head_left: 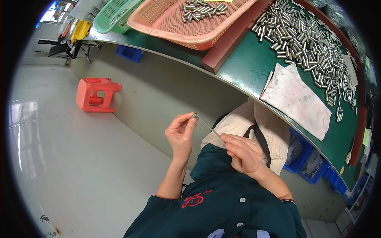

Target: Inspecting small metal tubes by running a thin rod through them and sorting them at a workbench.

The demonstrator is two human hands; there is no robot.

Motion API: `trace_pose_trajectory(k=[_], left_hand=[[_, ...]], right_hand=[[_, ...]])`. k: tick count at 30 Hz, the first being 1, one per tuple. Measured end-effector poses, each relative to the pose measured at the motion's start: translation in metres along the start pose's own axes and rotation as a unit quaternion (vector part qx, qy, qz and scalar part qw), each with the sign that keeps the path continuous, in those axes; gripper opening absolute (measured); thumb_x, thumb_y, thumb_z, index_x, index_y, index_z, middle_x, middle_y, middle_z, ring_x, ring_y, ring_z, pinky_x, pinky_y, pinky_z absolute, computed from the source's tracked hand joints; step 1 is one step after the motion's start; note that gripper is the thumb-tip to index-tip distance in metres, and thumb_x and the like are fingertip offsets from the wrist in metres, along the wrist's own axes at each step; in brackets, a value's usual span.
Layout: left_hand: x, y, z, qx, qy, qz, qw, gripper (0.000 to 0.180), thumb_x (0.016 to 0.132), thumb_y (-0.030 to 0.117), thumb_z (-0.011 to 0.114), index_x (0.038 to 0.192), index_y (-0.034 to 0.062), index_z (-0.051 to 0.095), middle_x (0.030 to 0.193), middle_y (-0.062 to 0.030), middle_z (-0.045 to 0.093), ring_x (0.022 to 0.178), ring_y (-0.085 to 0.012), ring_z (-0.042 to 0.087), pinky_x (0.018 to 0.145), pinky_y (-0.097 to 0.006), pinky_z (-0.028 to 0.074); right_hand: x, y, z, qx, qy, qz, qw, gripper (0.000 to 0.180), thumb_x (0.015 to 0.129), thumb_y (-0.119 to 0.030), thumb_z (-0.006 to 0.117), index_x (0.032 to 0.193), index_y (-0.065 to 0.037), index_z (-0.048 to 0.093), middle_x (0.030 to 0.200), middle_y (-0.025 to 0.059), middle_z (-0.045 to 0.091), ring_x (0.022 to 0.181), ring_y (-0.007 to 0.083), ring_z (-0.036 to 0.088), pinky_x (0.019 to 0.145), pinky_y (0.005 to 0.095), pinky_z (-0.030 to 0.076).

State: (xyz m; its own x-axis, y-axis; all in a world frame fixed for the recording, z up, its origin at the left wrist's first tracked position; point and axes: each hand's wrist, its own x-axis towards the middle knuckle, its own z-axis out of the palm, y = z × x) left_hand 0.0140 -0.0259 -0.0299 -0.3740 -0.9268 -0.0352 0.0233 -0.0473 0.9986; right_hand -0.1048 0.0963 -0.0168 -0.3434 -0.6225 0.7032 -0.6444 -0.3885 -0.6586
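The fingers of your left hand (pixel 181 131) are pressing together on a small metal cylinder (pixel 194 116), clamping it by its side between thumb and forefinger; that grip seems to be leaving its end free. The fingers of your right hand (pixel 243 154) are closing on a thin rod (pixel 208 127), which is slanting up to the left and meeting the cylinder. Whether its tip is going inside or only touching, you cannot tell from here. You are holding the rod well back from that tip, likely to let it point past your fingers and leave the meeting spot in sight. Both hands are working off the tabletop (pixel 243 70), in front of your body, probably for elbow room.

Ahead and right of your fingers, a stained cloth (pixel 297 100) is lying at the near edge, apparently for easy reach. Beyond it a loose pile (pixel 305 43) of similar cylinders is spreading, and a red-brown rail (pixel 231 40) is bordering it, perhaps stopping them from rolling. Straight ahead, past that rail, a pink basket (pixel 168 32) is holding a smaller batch (pixel 201 10), seemingly apart from the pile. Left of your fingers, a red stool (pixel 83 95) is lying on the floor (pixel 79 150).
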Motion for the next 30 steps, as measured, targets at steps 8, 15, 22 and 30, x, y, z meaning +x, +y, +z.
trace_pose_trajectory(k=[8,15,22,30], left_hand=[[0.012,-0.008,-0.019,-0.120,-0.015,-0.097,0.988,0.013,0.080,0.003,0.056,0.091,-0.0033,0.057,0.079,-0.0084,0.059,0.069,-0.0122,0.054,0.066,-0.024,0.043],[0.008,-0.012,-0.016,-0.124,-0.075,-0.112,0.983,0.014,0.082,0.005,0.055,0.094,-0.0014,0.056,0.080,-0.0074,0.058,0.072,-0.0123,0.053,0.068,-0.024,0.043],[0.006,-0.011,-0.012,-0.127,-0.064,-0.118,0.983,0.013,0.079,0.001,0.056,0.091,-0.0031,0.058,0.078,-0.0085,0.060,0.069,-0.0125,0.053,0.066,-0.024,0.043],[0.005,-0.010,-0.014,-0.174,-0.110,-0.152,0.967,0.014,0.082,0.006,0.054,0.093,-0.0032,0.057,0.078,-0.0071,0.057,0.070,-0.0117,0.051,0.066,-0.024,0.041]], right_hand=[[0.003,-0.002,-0.002,0.044,0.028,0.005,0.999,0.020,0.071,0.007,0.058,0.090,0.004,0.051,0.087,0.0193,0.061,0.077,0.0287,0.063,0.063,0.0311,0.053],[0.003,0.004,0.004,0.022,0.048,0.033,0.998,0.019,0.070,0.008,0.058,0.087,0.004,0.052,0.084,0.0186,0.062,0.073,0.0275,0.063,0.062,0.0304,0.052],[0.003,0.004,0.004,0.027,0.046,0.043,0.998,0.018,0.070,0.008,0.058,0.086,0.004,0.052,0.084,0.0186,0.062,0.071,0.0271,0.063,0.061,0.0302,0.052],[0.002,0.001,0.002,0.080,0.089,0.109,0.987,0.010,0.074,0.007,0.055,0.083,0.004,0.051,0.081,0.0194,0.062,0.069,0.0256,0.062,0.059,0.0283,0.051]])
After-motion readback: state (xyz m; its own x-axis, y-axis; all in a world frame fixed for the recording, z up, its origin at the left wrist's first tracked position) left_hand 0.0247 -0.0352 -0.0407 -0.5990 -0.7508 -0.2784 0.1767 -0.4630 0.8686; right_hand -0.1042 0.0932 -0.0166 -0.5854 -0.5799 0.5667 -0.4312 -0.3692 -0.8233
